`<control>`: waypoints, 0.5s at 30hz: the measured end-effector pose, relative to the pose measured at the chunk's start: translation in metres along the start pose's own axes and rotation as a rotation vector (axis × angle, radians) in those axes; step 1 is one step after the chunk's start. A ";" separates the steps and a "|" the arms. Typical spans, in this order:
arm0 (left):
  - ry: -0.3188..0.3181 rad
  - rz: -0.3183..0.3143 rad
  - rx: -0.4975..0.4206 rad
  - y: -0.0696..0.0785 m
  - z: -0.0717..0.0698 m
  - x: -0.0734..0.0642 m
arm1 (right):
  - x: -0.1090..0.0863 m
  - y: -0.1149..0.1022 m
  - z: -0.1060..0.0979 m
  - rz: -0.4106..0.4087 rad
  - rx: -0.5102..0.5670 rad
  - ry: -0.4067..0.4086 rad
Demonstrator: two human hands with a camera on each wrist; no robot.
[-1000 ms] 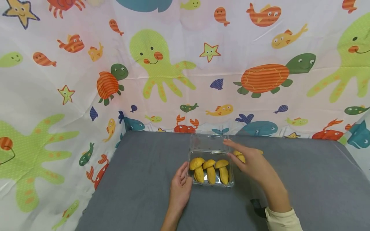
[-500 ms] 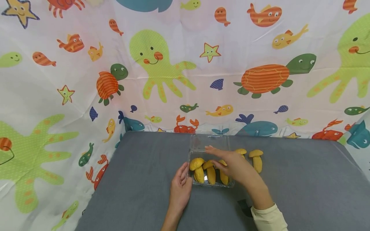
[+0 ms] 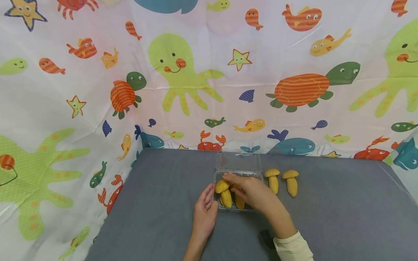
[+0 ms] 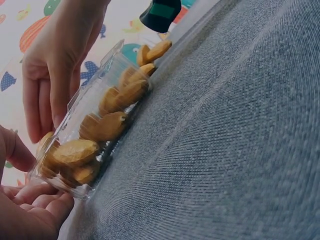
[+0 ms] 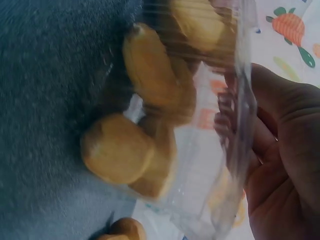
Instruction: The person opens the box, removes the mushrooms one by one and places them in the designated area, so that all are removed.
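Note:
A clear plastic clamshell container (image 3: pixel 240 209) lies on the grey table with its lid (image 3: pixel 238 161) tipped back. Yellow-brown toy-like mushrooms (image 3: pixel 226 197) stand in a row inside it. My left hand (image 3: pixel 204 217) holds the container's left end, fingers along the wall and thumb at the near corner. Over the container, my right hand (image 3: pixel 256 192) reaches down with its fingertips above the left and middle mushrooms. It hides the right-hand mushroom in the head view. The left wrist view shows the right hand's fingers (image 4: pixel 59 100) pointing down at the container's rim, with no mushroom visibly gripped.
Two more mushrooms, one near the container (image 3: pixel 273 181) and one further right (image 3: pixel 291 183), lie on the table. A white cloth with sea animals (image 3: pixel 196 90) hangs behind and to the left. A dark object (image 4: pixel 162 14) shows near the right wrist.
My right hand has moved left and down from the open lid's right edge to over the mushrooms, uncovering the two mushrooms on the table. My left hand has stayed on the container.

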State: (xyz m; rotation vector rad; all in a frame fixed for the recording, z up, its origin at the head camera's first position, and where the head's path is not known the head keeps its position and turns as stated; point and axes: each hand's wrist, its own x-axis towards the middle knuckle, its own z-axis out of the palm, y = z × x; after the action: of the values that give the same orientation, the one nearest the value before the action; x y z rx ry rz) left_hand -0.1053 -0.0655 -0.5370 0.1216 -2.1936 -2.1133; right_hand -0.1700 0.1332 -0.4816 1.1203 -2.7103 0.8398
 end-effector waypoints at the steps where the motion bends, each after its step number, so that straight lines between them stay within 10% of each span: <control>1: 0.001 0.000 0.002 0.000 0.000 0.000 | 0.001 0.000 0.002 0.002 -0.005 0.002; 15: 0.008 0.011 0.005 0.000 0.001 0.000 | 0.007 -0.004 0.016 0.044 -0.040 0.009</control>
State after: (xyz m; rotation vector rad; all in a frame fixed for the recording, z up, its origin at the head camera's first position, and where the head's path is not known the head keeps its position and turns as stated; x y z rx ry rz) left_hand -0.1057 -0.0650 -0.5374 0.1178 -2.1896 -2.0978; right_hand -0.1710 0.1180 -0.4917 1.0498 -2.7411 0.7907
